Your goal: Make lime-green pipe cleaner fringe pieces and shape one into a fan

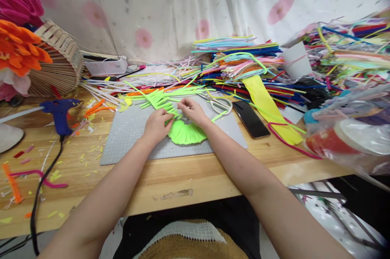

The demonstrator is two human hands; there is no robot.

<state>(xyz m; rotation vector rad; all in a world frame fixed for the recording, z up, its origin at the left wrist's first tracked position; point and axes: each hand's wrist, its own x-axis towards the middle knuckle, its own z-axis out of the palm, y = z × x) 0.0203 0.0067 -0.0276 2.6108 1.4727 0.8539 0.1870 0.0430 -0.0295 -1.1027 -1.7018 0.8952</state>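
Note:
A fan-shaped piece of neon green pipe cleaners (186, 133) lies on the grey cutting mat (122, 141), its rounded edge towards me. More green strands stretch away from it to the upper left. At its left side, my left hand (158, 124) is closed, thumb and forefinger pinching the inner edge of the green piece. My right hand (192, 112) is above the piece with its fingertips pinched together; what they hold is too small to make out. Just right of that hand lie scissors (222, 105) with pale handles.
A phone (251, 120) and a yellow strip (271, 108) lie to the right. Heaps of coloured pipe cleaners (243, 62) line the back. A blue glue gun (61, 114) with its cord stands at left, near scraps and a basket (59, 55) of flowers. A plastic-wrapped cup (344, 141) sits right.

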